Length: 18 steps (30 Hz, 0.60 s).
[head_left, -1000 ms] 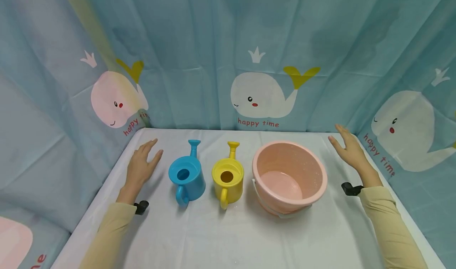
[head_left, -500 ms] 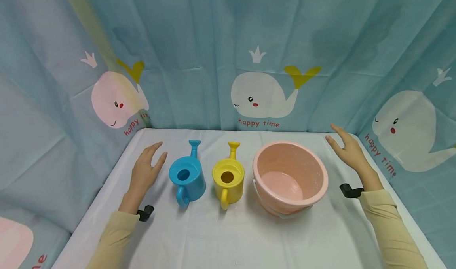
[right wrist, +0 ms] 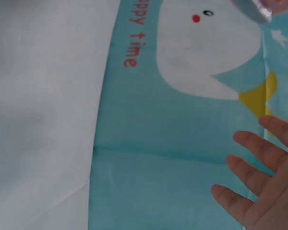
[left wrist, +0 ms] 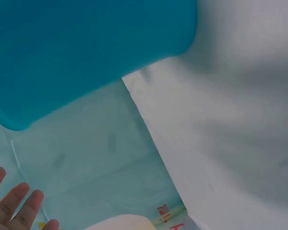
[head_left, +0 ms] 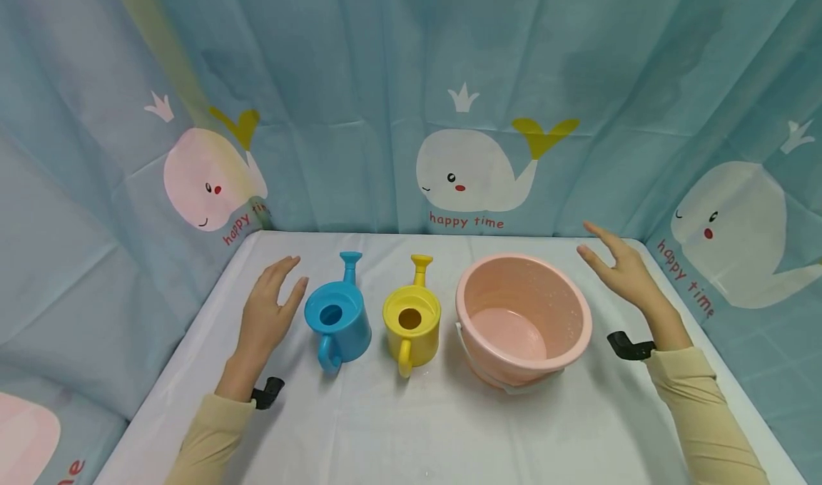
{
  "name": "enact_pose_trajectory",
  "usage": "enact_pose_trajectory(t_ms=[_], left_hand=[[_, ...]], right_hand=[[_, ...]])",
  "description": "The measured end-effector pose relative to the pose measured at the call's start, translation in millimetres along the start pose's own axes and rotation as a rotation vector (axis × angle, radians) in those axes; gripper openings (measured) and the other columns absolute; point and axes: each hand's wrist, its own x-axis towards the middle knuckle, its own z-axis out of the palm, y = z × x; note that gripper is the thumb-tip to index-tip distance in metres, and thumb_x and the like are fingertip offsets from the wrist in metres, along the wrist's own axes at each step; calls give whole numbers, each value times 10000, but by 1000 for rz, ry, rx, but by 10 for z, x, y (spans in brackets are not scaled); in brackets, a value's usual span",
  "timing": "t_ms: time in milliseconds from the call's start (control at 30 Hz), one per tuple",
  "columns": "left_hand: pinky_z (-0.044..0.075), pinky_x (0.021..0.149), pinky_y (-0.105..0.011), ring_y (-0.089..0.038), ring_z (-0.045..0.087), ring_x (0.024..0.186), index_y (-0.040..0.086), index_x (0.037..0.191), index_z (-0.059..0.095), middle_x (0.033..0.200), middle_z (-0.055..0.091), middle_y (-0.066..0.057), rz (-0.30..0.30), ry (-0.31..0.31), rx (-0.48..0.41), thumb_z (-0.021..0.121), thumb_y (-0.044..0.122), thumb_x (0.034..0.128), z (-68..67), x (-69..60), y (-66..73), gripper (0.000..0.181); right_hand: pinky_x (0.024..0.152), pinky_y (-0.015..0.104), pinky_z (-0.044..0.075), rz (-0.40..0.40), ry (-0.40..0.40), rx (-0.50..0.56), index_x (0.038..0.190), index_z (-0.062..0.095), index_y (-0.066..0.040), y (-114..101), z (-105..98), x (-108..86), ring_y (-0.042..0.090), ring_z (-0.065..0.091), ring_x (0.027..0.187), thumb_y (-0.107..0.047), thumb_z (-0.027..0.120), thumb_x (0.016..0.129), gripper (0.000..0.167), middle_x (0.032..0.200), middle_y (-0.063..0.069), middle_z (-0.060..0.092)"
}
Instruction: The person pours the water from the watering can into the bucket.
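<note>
A blue watering can (head_left: 347,328) stands on the white table, its handle toward me and its spout pointing away. Just left of it hovers my left hand (head_left: 265,321), fingers extended and holding nothing. In the left wrist view the can's blue side (left wrist: 91,43) fills the upper left, apart from the fingers (left wrist: 24,211). A yellow watering can (head_left: 420,339) stands in the middle, turned the same way. To its right is a pink bucket (head_left: 507,335) with its white handle hanging down. My right hand (head_left: 626,274), fingers spread, is in the air beyond the bucket's right side, touching nothing.
The table (head_left: 398,428) has a white cover and meets blue curtains (head_left: 359,178) with whale prints at the back and both sides. Black wrist devices (head_left: 629,346) are worn on both arms.
My left hand has drifted right, closer to the blue watering can. The right hand has moved slightly left, toward the bucket. The cans and bucket stay in place.
</note>
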Motion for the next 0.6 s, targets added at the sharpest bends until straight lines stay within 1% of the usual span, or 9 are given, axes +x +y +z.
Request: enact_pose_trajectory(t_ms=[200,367,500,600], left_hand=[[386,948,-582,-320,415,1272,179,1352,478,1368,468,-116,28,3,-15,601,331,900,-3,-42,118,492],[413,932,-559,-306,452,1241,157,1331,499,1332,504,-108,62,11,-53,659,245,866,4,-106,206,500],[420,941,-534,-282,467,1227,143,1315,513,1309,524,-90,91,4,-83,674,223,856,29,-147,276,493],[433,928,-526,-279,481,1207,139,1314,513,1289,535,-92,124,-2,-104,684,200,847,55,-173,325,501]], right_hand=[[970,676,245,11,-60,9,1457,296,-173,-154,2,8,447,260,1331,-311,536,940,586,1470,202,302],[977,656,263,-19,-94,21,1451,310,-167,-241,34,-15,418,288,1330,-274,557,933,583,1462,179,332],[981,650,269,-41,-118,40,1445,323,-160,-291,73,-31,392,291,1339,-257,560,933,573,1465,150,341],[972,657,273,-64,-136,50,1445,322,-171,-327,95,-34,388,296,1338,-253,554,937,565,1462,139,350]])
